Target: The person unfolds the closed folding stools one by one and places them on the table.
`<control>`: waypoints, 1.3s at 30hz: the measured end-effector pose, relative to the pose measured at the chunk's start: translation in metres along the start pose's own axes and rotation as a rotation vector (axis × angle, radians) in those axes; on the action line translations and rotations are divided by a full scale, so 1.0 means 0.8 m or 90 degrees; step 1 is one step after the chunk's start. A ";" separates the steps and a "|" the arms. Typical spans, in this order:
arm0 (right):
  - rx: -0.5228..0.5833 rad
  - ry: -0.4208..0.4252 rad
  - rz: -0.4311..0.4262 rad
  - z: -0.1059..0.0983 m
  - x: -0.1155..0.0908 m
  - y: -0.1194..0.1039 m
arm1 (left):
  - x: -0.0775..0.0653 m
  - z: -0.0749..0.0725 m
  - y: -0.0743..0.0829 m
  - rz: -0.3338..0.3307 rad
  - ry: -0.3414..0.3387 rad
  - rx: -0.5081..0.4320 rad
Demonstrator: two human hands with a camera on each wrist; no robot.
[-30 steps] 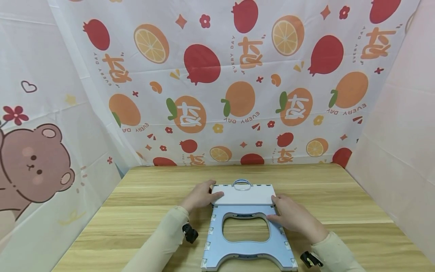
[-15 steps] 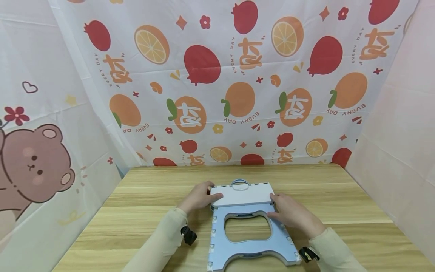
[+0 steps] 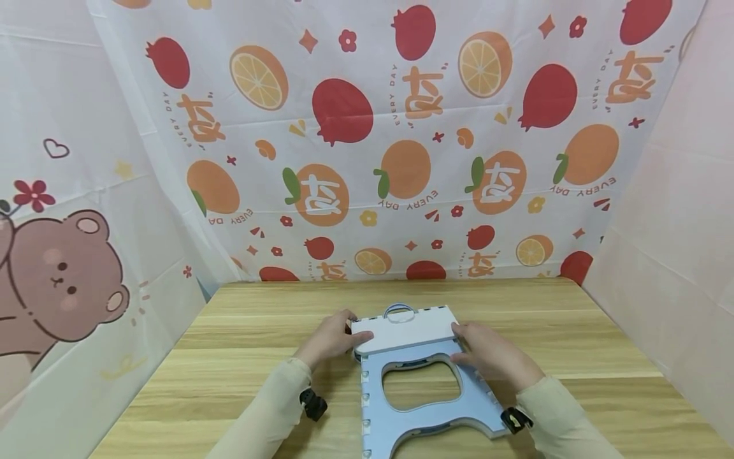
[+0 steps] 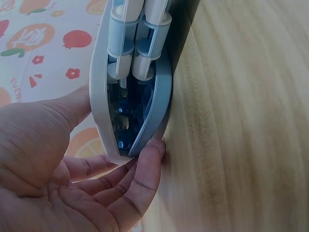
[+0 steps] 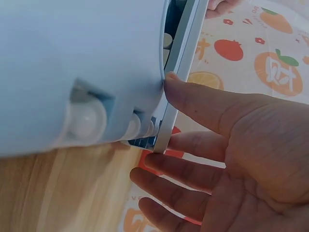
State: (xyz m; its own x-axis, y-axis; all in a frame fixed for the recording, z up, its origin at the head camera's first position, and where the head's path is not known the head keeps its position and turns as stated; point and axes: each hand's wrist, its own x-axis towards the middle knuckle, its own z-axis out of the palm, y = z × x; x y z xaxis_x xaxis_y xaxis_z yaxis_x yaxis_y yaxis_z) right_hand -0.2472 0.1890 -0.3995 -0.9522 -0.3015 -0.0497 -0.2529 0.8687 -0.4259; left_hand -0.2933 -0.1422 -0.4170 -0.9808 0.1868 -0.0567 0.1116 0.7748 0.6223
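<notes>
Edges of the folding step stool (image 3: 421, 417) lie over the wood-grain tabletop (image 3: 258, 344) where we can see them; it is folded, blue leg panel facing up, white top panel (image 3: 408, 329) at the far end, one foot reaching the bottom border of our head view; a strip of wood separates the carry handle (image 3: 398, 306) from the tabletop's back edge and the fruit-print curtain (image 3: 401, 95), with broader stretches of wood to left and right. Our left hand (image 3: 329, 336) holds the left end of the white panel, thumb on top, fingers (image 4: 147, 174) curled beneath the edge; our right hand (image 3: 490, 352) takes the opposite side narrowly between thumb and forefinger, its other fingers loosely spread beside the edge; whether the stool is slightly raised there we cannot tell. Against the frame from a second ago, the stool has turned counterclockwise as we look down; its near end has swung rightward, the white panel's left end now sits nearer us than its right, and both hands have shifted slightly left.
</notes>
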 end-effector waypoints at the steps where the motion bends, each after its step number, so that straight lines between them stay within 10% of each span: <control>1: -0.001 -0.001 -0.002 0.000 0.000 0.000 | -0.001 0.000 -0.001 0.000 0.000 0.002; 39: -0.049 -0.057 0.025 -0.010 0.048 -0.013 | -0.040 -0.011 -0.009 0.007 0.009 0.011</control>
State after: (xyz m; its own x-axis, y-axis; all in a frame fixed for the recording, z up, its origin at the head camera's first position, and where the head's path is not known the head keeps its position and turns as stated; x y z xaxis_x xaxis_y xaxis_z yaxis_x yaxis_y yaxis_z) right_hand -0.2828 0.1711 -0.3895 -0.9432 -0.2982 -0.1464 -0.2321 0.9068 -0.3518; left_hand -0.2642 -0.1591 -0.4130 -0.9818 0.1860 -0.0387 0.1245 0.7836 0.6087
